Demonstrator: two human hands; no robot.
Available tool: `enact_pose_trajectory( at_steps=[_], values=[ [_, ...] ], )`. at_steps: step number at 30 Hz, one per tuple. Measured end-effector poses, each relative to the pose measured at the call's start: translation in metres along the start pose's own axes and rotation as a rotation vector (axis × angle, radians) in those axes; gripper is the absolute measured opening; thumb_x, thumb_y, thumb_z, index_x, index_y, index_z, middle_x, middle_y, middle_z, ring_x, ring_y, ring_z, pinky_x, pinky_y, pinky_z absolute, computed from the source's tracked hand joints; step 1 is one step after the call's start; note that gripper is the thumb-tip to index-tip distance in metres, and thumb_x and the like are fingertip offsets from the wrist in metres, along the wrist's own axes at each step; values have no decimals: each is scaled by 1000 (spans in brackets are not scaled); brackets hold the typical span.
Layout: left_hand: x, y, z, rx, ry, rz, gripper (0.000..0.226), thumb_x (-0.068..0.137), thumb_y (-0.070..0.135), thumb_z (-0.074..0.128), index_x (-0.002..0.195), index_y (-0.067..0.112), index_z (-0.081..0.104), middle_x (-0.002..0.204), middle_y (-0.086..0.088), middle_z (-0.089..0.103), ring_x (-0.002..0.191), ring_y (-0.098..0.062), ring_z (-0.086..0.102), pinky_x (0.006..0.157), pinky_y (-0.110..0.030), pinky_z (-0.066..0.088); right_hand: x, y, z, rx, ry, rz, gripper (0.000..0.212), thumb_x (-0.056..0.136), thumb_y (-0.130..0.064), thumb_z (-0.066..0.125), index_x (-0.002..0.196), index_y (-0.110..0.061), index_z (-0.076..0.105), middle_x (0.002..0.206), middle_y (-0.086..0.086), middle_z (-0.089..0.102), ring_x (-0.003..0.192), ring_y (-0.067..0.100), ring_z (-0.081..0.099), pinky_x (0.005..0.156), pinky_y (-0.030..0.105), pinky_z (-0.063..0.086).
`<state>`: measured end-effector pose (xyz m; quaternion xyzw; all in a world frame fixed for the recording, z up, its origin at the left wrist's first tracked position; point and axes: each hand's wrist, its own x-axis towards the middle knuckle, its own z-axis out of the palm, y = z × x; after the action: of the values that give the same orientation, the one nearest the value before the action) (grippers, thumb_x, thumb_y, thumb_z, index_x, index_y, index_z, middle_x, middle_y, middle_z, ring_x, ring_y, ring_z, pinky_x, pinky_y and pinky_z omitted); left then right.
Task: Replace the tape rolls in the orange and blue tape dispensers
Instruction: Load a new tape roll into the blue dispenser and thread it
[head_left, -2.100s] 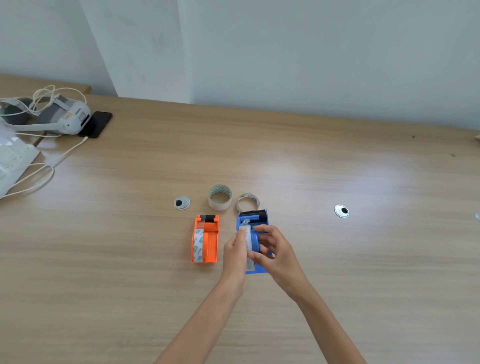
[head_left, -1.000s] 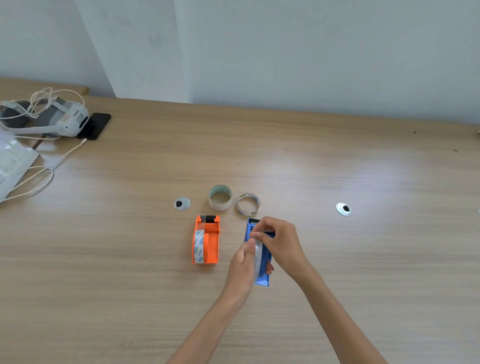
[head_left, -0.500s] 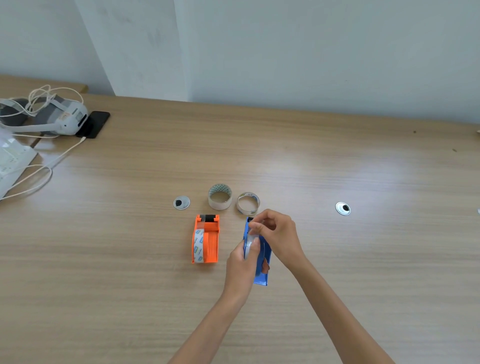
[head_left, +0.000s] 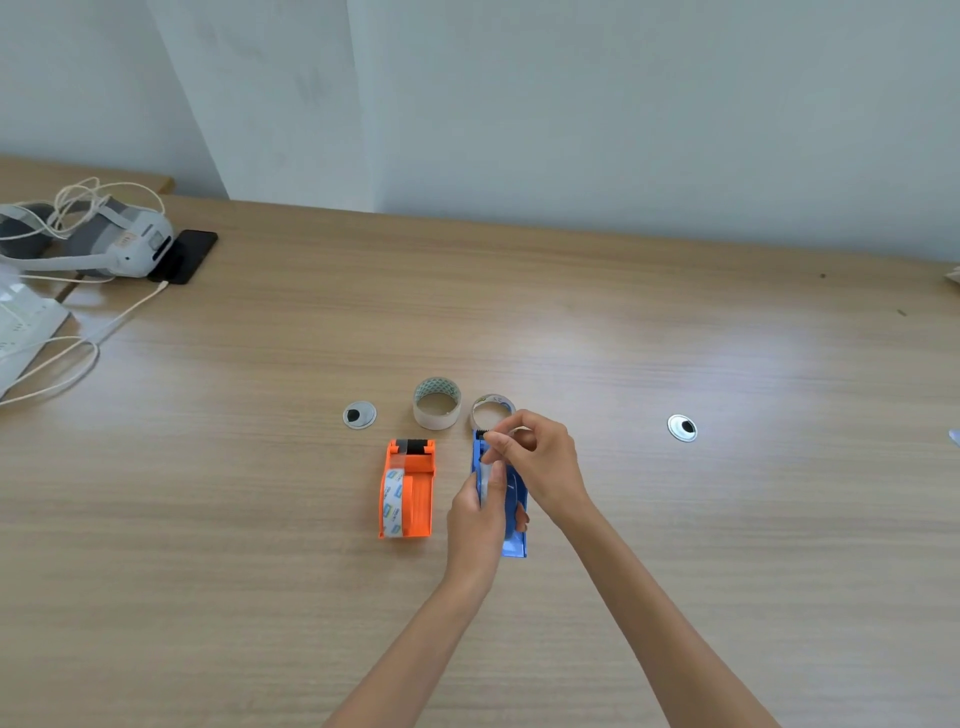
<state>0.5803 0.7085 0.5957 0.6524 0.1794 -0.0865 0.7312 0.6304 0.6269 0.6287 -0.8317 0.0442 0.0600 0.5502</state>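
Evidently the blue plastic tape dispenser (head_left: 514, 525), mid-desk toward the near edge, is being threaded: the left hand (head_left: 475, 519) clasps its side and clear roll, the right hand (head_left: 540, 457) pinches the tape end at the cutter. Next, I judge, press it onto the teeth. The orange plastic tape dispenser (head_left: 410, 488) lies just left; its roll's blue label is unreadable.

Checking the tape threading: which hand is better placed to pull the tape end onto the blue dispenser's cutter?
Probably the right hand: its fingers pinch at the blue dispenser cutter end, while the left hand grips the body.
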Motion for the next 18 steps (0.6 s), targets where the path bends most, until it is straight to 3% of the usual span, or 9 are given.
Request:
enact_pose_trajectory(
  at_steps=[14,18],
  values=[
    [6,2,2,-14,-2,43,35,99,33,39,93,3,57,59,-7,60,44,-8,56,45,-14,44,8,-9,-1,0,17,-7,12,84,-18,69,85,-7,65,62,-3,71,65,8,72,81,37,58],
    [4,6,1,-27,8,67,26,99,31,40,89,14,57,56,-4,61,48,-12,56,50,-20,46,12,-11,1,9,15,-11,8,84,-16,69,82,-9,66,63,0,72,65,11,73,79,36,59]
  ],
)
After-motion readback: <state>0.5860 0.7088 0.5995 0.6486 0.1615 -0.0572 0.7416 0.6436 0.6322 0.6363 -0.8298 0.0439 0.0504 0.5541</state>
